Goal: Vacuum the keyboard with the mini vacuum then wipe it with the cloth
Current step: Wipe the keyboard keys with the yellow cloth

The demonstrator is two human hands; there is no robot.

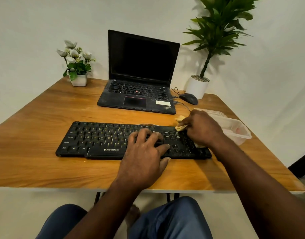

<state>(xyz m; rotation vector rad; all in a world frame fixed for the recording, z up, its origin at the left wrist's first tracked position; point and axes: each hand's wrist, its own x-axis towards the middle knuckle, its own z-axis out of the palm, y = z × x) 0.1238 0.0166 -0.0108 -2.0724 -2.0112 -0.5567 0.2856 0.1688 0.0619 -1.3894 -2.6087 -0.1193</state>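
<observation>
Now, head view: black keyboard point(100, 140) lies flat on the wooden table point(36, 166), in front of an open laptop point(139, 94). Left hand point(144, 152) rests on the middle keys, fingers spread and straight, gripping nothing; apparently it steadies the board. Right hand point(201, 130) is clenched round a bunched yellowish cloth point(180, 125), pressed on the keys at the right end; judged to be the wiping step. Cloth looks soft and light and crumples readily, best held wadded in the fist. Keyboard looks stiff, light and likely to slide on smooth wood, so press it down from above. Writing: "ZEBRONICS" on the keyboard's front edge; "ThinkPad" on the laptop's corner; white sticker beside it unreadable. No vacuum in view
</observation>
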